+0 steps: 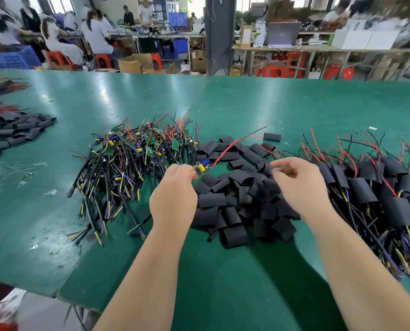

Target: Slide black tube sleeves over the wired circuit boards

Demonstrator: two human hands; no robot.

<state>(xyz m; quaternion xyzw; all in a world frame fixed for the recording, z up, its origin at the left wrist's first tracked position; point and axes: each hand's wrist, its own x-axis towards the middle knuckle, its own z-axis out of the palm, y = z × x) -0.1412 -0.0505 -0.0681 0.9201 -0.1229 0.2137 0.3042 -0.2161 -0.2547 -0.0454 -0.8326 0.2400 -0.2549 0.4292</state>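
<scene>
Mid-batch. Left hand (174, 187) pinches one wired circuit board (201, 167) at its fingertips, yellow capacitor showing. The board is bare, no sleeve on it yet, and its red lead (232, 145) trails off toward 1 o'clock. Right hand (299, 185) hovers over the loose black tube sleeves (237, 199) heaped at 12 o'clock from the wrists, with its fingers (281, 169) loosely curled. It is motion-blurred, so I cannot tell whether a sleeve is pinched. Unsleeved stock: a tangle of bare boards and wires (137, 158) at 10 o'clock from the left hand, a sizeable heap. Done stock, by my reading: the sleeved assemblies (378, 194) at 3 o'clock from the right hand, black tubes on with red and black leads sticking out. A second heap of sleeves (15, 133) lies at 9 o'clock, far across the green table (247, 103). Judgement: a good share is finished and a comparable share remains; the held board comes next. Writing: none legible on the boards, the sleeves or the background cartons (133, 64); too small or too blurred.
</scene>
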